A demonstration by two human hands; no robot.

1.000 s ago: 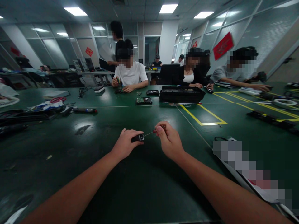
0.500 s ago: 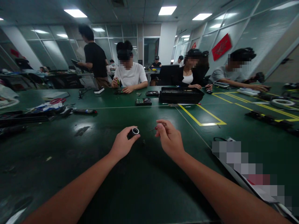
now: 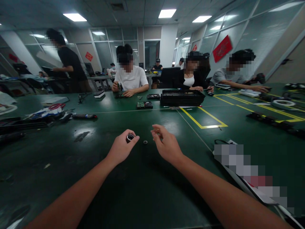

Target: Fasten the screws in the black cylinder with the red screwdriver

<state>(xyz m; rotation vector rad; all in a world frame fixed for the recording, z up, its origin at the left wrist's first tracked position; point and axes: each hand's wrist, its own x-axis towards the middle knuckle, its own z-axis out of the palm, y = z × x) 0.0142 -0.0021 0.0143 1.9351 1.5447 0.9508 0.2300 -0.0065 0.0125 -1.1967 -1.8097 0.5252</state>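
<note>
My left hand is closed around a short black cylinder with a silver ring at its open end, which faces up toward me. On the green table between my hands lies a small round metal part, apart from both. My right hand is raised just right of that part, its fingers bent in a loose pinch. Something small and reddish shows between these fingertips; the fingers cover most of it, so its kind cannot be made out.
Ahead are a circuit board module and a long black tray. A dark pen-like tool lies left, near a pile of tools. A blurred-out flat item borders my right arm. Several people work across the table.
The thin pointed tool with a red handle in my right fingers no longer shows clearly. The black cylinder has tipped more upright. A standing person in black has moved left.
</note>
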